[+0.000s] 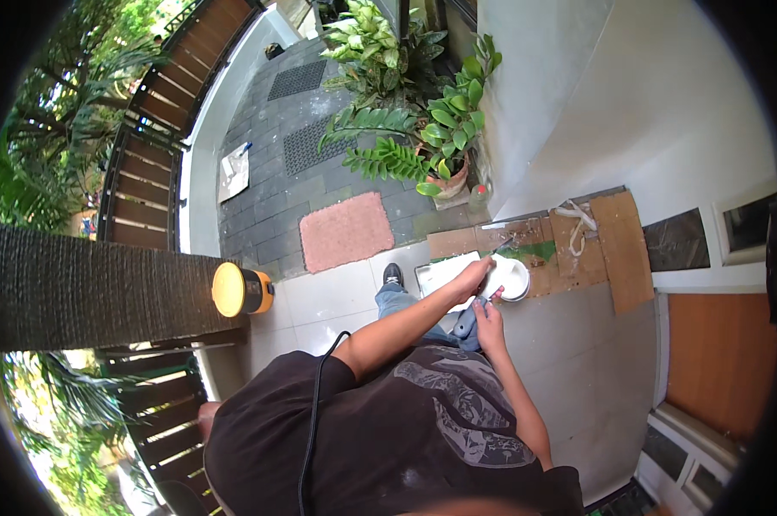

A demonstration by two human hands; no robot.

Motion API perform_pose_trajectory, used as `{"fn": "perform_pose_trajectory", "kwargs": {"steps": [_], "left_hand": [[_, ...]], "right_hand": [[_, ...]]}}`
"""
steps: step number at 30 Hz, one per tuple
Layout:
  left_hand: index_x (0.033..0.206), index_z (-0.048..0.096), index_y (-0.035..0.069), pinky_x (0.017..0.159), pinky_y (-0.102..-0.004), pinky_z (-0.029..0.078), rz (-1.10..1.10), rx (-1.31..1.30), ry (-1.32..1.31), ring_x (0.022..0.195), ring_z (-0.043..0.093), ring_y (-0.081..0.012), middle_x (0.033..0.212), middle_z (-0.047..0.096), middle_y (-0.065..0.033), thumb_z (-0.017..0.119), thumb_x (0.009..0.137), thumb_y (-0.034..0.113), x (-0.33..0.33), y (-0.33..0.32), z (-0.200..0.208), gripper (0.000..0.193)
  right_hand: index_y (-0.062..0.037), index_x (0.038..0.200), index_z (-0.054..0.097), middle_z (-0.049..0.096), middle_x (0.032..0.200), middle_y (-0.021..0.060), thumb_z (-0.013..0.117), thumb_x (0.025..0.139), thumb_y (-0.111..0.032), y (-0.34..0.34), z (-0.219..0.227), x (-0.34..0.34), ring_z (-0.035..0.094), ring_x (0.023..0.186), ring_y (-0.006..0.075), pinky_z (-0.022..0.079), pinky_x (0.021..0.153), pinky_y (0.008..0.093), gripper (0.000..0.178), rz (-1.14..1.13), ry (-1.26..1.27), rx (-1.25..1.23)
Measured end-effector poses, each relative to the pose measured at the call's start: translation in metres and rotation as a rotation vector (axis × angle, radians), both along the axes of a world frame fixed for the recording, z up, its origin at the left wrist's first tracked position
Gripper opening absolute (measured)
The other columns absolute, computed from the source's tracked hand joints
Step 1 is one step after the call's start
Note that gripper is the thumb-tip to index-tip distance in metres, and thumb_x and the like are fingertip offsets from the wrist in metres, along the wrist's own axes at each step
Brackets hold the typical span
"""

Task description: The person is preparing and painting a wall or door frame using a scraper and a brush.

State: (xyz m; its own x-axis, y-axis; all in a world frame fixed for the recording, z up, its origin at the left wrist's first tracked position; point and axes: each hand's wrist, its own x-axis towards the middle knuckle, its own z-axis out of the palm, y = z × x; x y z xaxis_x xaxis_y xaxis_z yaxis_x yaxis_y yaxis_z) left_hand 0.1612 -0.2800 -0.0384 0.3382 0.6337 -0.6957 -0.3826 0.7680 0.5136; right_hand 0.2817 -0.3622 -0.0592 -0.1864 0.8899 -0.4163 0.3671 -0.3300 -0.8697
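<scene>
A: Can you read any words?

B: Nope. The dark shirt [337,430] has a big grey picture [474,413] on the front, but I can't make out words in it. The yellow bucket [229,290] has a black band [252,292] around it, and that's too small to read. I can't read the side of the white tub [528,282] either.

A: Where is the tub?

B: On the cardboard [625,249] on the floor, just right of the left hand [471,282] and a bit past the right hand [491,325]. There's white stuff inside it.

A: What's the left hand doing?

B: Its fingers are curled. It looks like it's gripping a thin stick [503,244], because one end pokes out past the fingers.

A: And the right hand?

B: It's close to the person's body, near the left hand. Its fingers are bent, but I can't tell if they're holding something.

A: What's that flat thing?

B: A white tray [440,271]. It's beside the tub, and the left hand is over its edge.
</scene>
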Motion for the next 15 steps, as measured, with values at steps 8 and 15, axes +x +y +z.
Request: {"fn": "perform_pose_trajectory", "kwargs": {"steps": [8,15], "left_hand": [[0.092,0.051,0.007,0.039,-0.0272,0.046,0.264,0.113,0.117,0.045,0.053,-0.0146,0.061,0.054,-0.0067,0.04,0.096,0.04,-0.005,-0.036,-0.019,0.035],[0.082,0.054,0.003,0.033,-0.026,0.038,0.179,0.111,0.342,0.038,0.048,-0.0128,0.054,0.054,-0.0076,0.038,0.095,0.043,-0.023,-0.052,-0.018,0.045]], "right_hand": [[0.0019,0.085,0.057,0.06,0.084,0.0126,0.056,0.081,-0.014,0.004,-0.027,0.036,0.057,0.08,0.02,0.043,0.078,0.0307,0.016,-0.007,0.01,0.179],[0.0,0.083,0.059,0.06,0.074,0.0143,0.062,0.079,-0.013,0.023,0.01,0.04,0.059,0.07,0.0231,0.046,0.069,0.034,0.014,-0.176,-0.125,0.316]]}}
